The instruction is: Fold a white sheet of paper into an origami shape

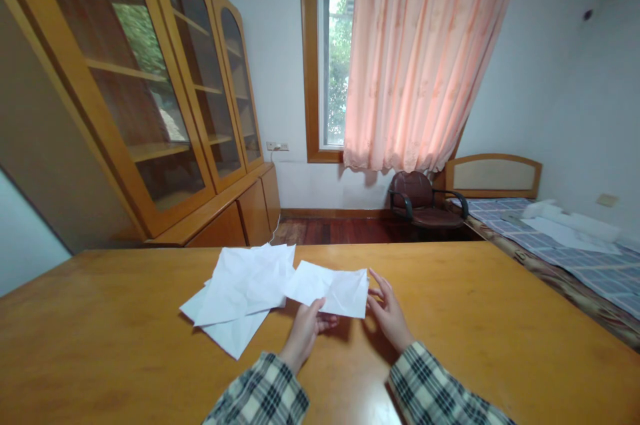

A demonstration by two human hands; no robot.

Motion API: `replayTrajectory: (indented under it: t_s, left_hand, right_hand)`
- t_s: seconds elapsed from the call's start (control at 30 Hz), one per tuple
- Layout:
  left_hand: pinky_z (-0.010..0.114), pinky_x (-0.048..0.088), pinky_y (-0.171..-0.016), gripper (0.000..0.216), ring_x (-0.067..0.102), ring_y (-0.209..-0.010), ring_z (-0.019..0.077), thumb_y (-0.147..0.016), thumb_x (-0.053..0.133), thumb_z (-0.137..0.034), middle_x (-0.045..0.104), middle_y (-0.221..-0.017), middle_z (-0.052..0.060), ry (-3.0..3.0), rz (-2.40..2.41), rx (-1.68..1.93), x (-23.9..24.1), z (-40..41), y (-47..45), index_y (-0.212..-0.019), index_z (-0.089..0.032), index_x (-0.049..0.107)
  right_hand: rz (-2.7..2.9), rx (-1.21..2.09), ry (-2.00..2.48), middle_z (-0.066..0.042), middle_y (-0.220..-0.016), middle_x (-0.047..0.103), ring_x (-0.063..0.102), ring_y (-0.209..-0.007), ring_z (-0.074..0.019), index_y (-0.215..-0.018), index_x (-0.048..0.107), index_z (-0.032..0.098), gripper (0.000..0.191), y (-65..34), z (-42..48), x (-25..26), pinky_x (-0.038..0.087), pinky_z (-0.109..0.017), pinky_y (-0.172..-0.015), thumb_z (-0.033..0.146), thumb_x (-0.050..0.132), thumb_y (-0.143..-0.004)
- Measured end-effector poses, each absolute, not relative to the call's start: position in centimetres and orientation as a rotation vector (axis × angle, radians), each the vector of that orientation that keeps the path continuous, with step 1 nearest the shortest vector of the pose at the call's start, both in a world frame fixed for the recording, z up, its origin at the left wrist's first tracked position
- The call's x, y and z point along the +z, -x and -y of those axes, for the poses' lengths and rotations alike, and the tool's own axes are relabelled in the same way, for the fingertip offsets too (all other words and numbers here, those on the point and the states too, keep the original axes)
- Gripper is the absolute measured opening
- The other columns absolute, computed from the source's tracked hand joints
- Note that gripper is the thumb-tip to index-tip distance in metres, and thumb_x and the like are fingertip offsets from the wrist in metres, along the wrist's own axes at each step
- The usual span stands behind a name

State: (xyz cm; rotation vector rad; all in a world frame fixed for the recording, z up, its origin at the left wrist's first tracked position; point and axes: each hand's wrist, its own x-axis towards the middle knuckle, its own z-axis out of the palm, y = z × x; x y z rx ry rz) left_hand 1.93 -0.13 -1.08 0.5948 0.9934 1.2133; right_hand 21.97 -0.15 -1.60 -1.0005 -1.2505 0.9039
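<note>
A creased white sheet of paper [333, 286], seemingly folded, is held above the wooden table [450, 318]. My left hand [306, 330] grips its lower edge, thumb on top and fingers curled underneath. At the paper's right edge is my right hand [389, 311], its fingers apart and slightly bent; whether the fingertips touch the edge I cannot tell. To the left, several overlapping white sheets [245, 285] lie loosely stacked on the table, wrinkled and turned at different angles. The held paper's left corner overlaps the pile's right side in view.
A glass-door wooden cabinet [150, 78] stands on the left. Beyond the table are a brown armchair [425, 201] and a window with a pink curtain [415, 58]. On the right is a bed [530, 231] bearing white sheet-like material [575, 228].
</note>
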Motion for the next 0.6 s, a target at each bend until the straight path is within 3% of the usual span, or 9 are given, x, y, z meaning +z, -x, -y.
replayTrajectory:
  t_s: [0.2,0.43,0.6]
  left_hand:
    - [0.031,0.057,-0.060,0.010,0.065,-0.057,0.0173,-0.079,0.060,-0.018,0.069,-0.068,0.007,-0.632,-0.970,1.176,-1.1,0.1,-1.9,-0.085,-0.011,0.056]
    - [0.031,0.057,-0.063,0.011,0.065,-0.060,0.0159,-0.079,0.061,-0.018,0.068,-0.071,0.006,-0.601,-0.920,1.196,-1.3,-0.1,-1.8,-0.087,-0.012,0.055]
    - [0.029,0.055,-0.058,0.010,0.062,-0.055,0.0146,-0.079,0.061,-0.019,0.066,-0.066,0.005,-0.609,-0.918,1.205,-1.5,-0.2,-1.8,-0.080,-0.012,0.054]
  right_hand:
    - [1.366,0.816,1.018,-0.010,-0.144,0.028,0.059,-0.099,-0.0191,-0.111,0.061,0.024,0.033,-22.4,0.1,-1.4,0.055,-0.028,-0.071,0.035,0.059,-0.080]
    - [1.405,0.732,1.036,-0.009,-0.143,0.029,0.054,-0.108,-0.0199,-0.136,0.039,0.030,0.060,-22.5,0.1,-1.3,0.053,-0.033,-0.083,0.032,0.060,-0.080]
    - [1.518,0.678,1.045,-0.008,-0.144,0.028,0.050,-0.114,-0.0226,-0.112,0.064,0.026,0.031,-22.3,0.7,-0.4,0.053,-0.035,-0.085,0.030,0.056,-0.082]
